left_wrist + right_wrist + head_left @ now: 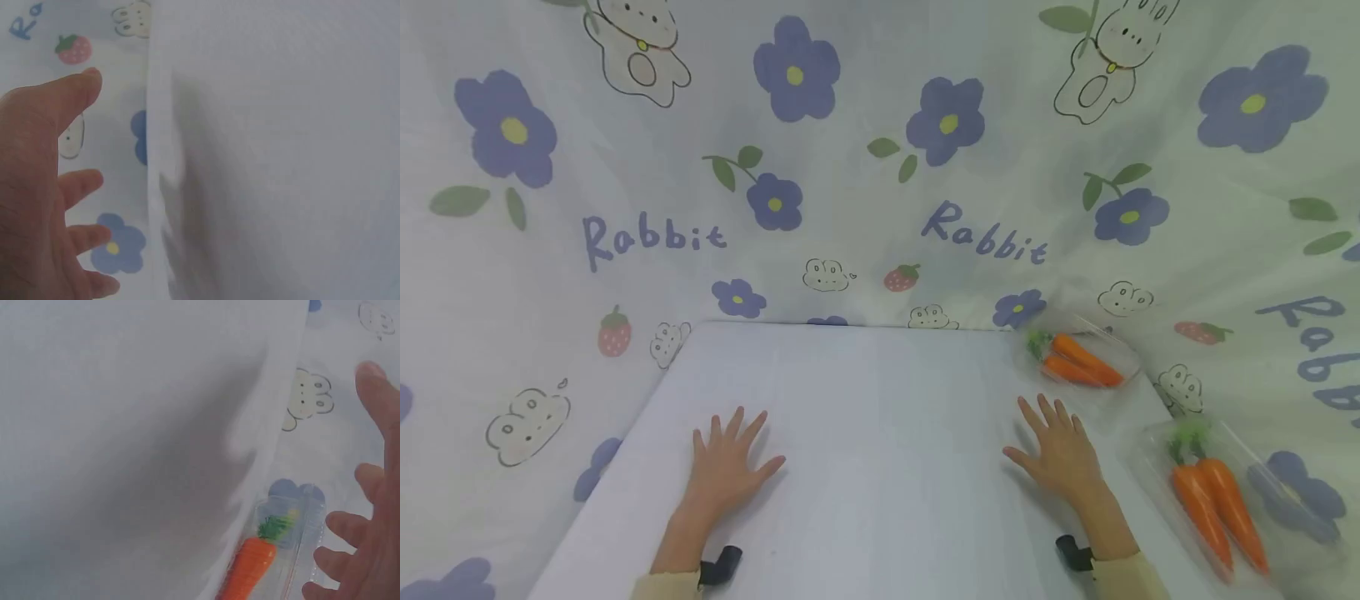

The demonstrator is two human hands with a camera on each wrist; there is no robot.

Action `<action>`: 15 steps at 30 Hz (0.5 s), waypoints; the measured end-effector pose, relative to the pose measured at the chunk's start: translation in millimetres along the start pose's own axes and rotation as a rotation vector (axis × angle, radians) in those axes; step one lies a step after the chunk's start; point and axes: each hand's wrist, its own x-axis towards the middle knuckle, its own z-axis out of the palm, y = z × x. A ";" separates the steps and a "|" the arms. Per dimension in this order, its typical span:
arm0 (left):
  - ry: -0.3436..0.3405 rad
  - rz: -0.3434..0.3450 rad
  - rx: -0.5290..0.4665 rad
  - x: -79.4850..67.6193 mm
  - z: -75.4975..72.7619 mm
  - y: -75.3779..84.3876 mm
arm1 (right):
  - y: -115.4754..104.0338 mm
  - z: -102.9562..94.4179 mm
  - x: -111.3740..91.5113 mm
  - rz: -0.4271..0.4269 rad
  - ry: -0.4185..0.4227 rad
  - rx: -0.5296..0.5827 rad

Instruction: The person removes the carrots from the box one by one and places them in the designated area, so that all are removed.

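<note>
My left hand [724, 468] is spread over the left part of the white table [880, 450], fingers straight, holding nothing. On the other side my right hand [1062, 460] is likewise spread and bare. Nearest to it, at the table's far right corner, lies a clear plastic pack of carrots [1084, 360] with green tops. A second clear pack of carrots [1217, 500] lies along the right edge, to the right of the right forearm. The right wrist view shows part of one orange carrot [251, 565] inside clear plastic, below and left of the fingers.
A white cloth [850, 242] printed with blue flowers, rabbits and "Rabbit" lettering hangs behind the table and along both sides. A small black device sits at each wrist, the left one [722, 567] and the right one [1073, 552].
</note>
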 end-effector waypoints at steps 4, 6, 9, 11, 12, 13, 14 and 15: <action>-0.025 0.016 -0.036 5.9 -0.8 10.2 | 6.0 -9.4 7.3 -0.021 0.119 0.041; -0.029 0.029 -0.056 11.3 -1.9 16.8 | 10.2 -14.2 12.6 -0.023 0.179 0.064; -0.031 0.064 -0.076 22.9 -3.5 27.2 | 18.2 -20.3 20.7 -0.013 0.251 0.098; -0.039 0.083 -0.095 32.4 -5.4 34.7 | 23.2 -25.4 26.0 0.003 0.286 0.140; -0.045 0.090 -0.105 37.1 -6.0 38.4 | 25.9 -27.8 28.5 0.006 0.303 0.158; -0.052 0.096 -0.113 41.8 -6.5 42.1 | 28.6 -30.1 30.9 0.010 0.317 0.176; -0.063 0.100 -0.122 46.5 -7.2 46.0 | 31.5 -32.1 33.0 0.019 0.328 0.189; -0.072 0.103 -0.130 51.4 -7.1 49.6 | 34.3 -34.2 35.1 0.030 0.339 0.207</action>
